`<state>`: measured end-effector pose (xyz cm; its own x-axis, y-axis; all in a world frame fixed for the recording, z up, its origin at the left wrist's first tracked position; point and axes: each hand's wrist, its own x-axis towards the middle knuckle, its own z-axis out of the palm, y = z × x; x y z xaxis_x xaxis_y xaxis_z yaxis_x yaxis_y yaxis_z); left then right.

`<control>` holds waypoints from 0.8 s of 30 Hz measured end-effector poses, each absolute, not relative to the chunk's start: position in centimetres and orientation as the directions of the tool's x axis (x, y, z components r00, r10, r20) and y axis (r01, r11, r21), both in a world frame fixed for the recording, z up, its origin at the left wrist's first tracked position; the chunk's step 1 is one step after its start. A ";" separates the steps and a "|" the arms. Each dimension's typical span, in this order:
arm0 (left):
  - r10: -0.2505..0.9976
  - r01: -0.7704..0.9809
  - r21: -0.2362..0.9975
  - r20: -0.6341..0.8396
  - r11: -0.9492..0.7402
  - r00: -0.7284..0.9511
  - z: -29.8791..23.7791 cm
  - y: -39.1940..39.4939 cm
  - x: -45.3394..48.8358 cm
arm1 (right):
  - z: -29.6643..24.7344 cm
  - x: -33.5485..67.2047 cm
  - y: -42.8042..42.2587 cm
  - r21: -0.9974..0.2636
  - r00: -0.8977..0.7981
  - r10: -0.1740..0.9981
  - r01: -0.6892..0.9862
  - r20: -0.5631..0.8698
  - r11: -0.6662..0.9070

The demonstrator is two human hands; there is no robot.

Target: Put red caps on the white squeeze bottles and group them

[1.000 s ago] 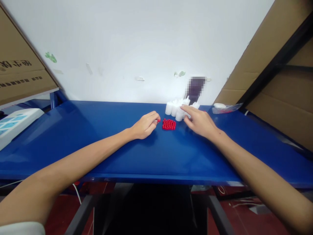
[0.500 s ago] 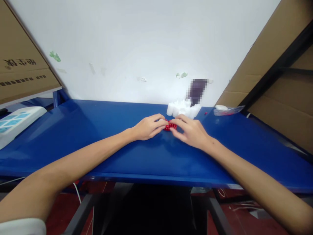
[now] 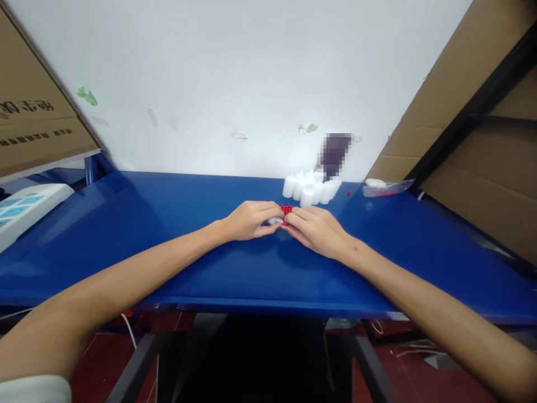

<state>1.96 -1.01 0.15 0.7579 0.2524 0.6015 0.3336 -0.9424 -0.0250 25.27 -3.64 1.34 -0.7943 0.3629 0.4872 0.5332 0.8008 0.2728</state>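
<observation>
Far left: one cardboard box [image 3: 42, 120], two lines of dark print on it. Below it, one white panel [image 3: 29, 210] with several blue patches, cut off by the frame edge, exact count not clear. Behind, one white wall [image 3: 235, 73] with a few scraps, two of the spots green. One blue table [image 3: 235, 268] runs across the view.

Two hands, meeting near table centre. Left hand [image 3: 251, 220]: fingers curled, pinching one white piece [image 3: 274, 221], mostly covered by the fingers. Red bits [image 3: 287, 209] sit on the table just behind where the hands meet; about ten show, rest hidden by fingers, total can't be counted. One red piece [image 3: 285, 223] at the end of the white piece, pinched in the right fingertips; whether the two touch is hard to tell. Right hand [image 3: 316, 230]: fingers bent, thumb under.

White bottles [image 3: 307, 196] bunched upright behind right hand, at least five, overlapping. Right of them, one lone red bit [image 3: 349, 193], then one clear bag [image 3: 390, 189] with some red inside, one white lump [image 3: 375, 182] by it. Far right: brown cardboard [image 3: 413, 131], one black bar [image 3: 470, 106] slanting across.
</observation>
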 end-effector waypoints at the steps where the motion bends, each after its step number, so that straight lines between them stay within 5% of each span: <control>1: 0.246 0.334 -0.037 0.602 -0.942 0.760 0.1 -1.0 2.0 | 1.3 25.3 -3.6 0.270 -0.801 0.360 0.524 0.479 0.807; 24: 0.279 0.342 -0.012 0.555 -0.940 0.784 -0.2 -1.1 2.5 | 1.0 25.2 -3.3 0.181 -0.807 0.480 0.558 0.344 0.809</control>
